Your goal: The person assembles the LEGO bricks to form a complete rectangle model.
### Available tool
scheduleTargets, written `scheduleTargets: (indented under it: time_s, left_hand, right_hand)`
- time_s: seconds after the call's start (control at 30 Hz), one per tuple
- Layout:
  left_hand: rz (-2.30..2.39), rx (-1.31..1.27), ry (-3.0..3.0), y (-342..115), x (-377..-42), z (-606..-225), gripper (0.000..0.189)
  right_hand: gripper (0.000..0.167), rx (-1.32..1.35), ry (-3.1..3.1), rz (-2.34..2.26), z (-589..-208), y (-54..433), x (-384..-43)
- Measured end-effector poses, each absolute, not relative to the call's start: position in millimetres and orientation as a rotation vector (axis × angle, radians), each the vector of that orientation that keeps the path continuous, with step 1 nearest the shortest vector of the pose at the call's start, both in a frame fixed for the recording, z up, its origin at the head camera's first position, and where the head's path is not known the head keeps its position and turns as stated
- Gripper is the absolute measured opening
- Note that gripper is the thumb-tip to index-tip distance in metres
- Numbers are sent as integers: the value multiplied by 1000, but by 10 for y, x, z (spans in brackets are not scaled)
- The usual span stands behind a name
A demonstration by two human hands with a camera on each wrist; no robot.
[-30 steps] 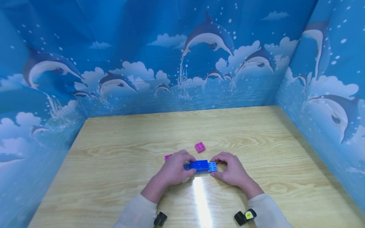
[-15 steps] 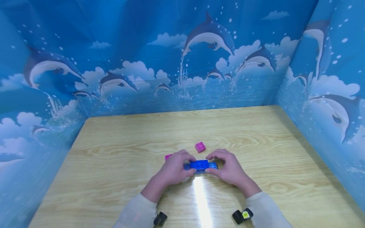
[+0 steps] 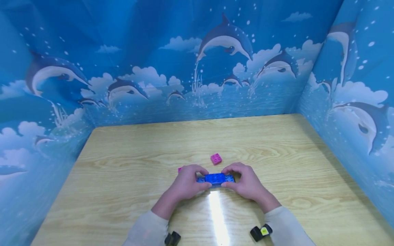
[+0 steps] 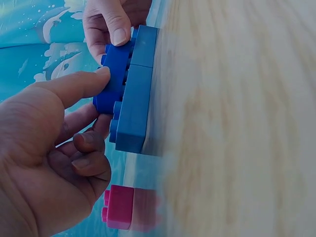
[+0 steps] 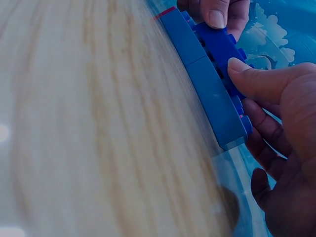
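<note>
A dark blue toy brick (image 3: 215,178) lies across the tops of two light blue bricks (image 4: 133,116) that stand end to end on the table. In the left wrist view, studs show in a narrow gap beneath the dark one. My left hand (image 3: 188,182) pinches the dark blue brick near its left end, thumb on the near side. Its right end is pinched between the thumb and fingers of my right hand (image 3: 246,181). The light blue bricks stick out past the dark one at both ends.
A square pink brick (image 3: 216,159) lies just beyond the blue bricks. Another pink brick (image 4: 120,207) sits beside my left hand, mostly hidden by it in the head view. Dolphin-print cloth (image 3: 172,68) rises behind the wood-grain table (image 3: 138,147) and at its sides.
My right hand has left the right light blue brick's end and moved left onto the dark blue brick. My left hand has shifted slightly, still on the dark brick.
</note>
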State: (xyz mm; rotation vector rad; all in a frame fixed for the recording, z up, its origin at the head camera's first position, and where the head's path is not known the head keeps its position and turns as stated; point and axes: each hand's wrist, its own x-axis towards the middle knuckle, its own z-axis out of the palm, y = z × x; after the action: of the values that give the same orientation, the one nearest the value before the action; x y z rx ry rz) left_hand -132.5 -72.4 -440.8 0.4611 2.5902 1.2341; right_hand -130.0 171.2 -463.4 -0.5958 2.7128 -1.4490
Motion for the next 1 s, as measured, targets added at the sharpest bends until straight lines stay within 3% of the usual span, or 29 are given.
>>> scheduleTargets:
  time_s: [1.0]
  left_hand:
    - [1278,509,2676,-726,-1264,-4510,35]
  right_hand:
    - [36,-686,2724,-1401,-4665,1688,-1288]
